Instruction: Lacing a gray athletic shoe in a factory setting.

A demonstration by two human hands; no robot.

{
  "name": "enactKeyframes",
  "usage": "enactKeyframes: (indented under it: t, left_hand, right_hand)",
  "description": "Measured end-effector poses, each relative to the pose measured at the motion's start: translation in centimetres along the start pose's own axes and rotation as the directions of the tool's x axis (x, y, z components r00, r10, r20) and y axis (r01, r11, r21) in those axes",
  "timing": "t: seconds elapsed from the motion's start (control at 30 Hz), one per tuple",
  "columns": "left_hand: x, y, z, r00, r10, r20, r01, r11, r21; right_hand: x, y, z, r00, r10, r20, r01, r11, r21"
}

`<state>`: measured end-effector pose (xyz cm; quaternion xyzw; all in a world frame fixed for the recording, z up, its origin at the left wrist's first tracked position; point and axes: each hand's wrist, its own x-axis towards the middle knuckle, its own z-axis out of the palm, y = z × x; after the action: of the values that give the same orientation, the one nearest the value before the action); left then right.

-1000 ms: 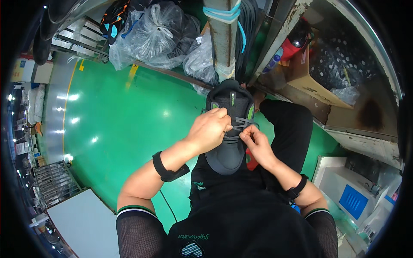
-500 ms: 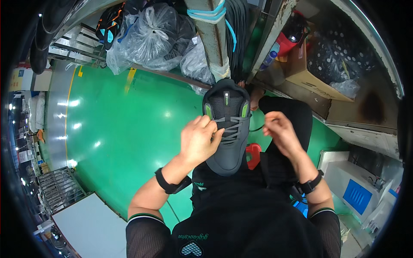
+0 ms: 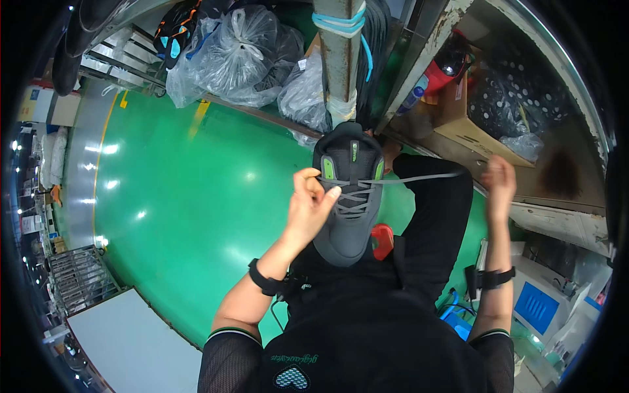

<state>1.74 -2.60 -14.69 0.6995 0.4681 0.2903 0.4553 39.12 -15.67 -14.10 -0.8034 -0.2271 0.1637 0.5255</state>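
Dark-grey lace-up sneaker (image 3: pixel 347 229): positioned between hands, toe toward wearer's torso (image 3: pixel 380 327). Left hand (image 3: pixel 308 211): at sneaker's left eyelet edge, thumb at crisscross lacing (image 3: pixel 354 204); closure on lace cannot be told. Grey free lace (image 3: pixel 419 178): extends from sneaker's right side toward right hand (image 3: pixel 500 187). Right hand: well right of sneaker, blurred; hold on lace cannot be told. Steel post (image 3: pixel 341 65): beyond sneaker's heel. Red object (image 3: pixel 383 241): just right of sneaker's toe. Cardboard carton (image 3: pixel 466 131): right of sneaker's heel.
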Motion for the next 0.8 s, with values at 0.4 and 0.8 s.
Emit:
enactKeyframes:
  t: [0.4, 0.8]
  left_hand:
    - [0.4, 1.5, -5.9, 0.871, -0.349, 0.345, 0.488, 0.686, -0.539]
    - [2.1, 3.8, -2.3, 0.860, 0.372, 0.349, -0.487, 0.802, 0.345]
  right_hand:
    - [-10.6, -5.9, 11.2, 0.439, -0.311, 0.843, 0.326, 0.929, 0.173]
    - [-11.8, -6.2, 12.4, 0.713, -0.100, 0.694, 0.266, 0.954, -0.136]
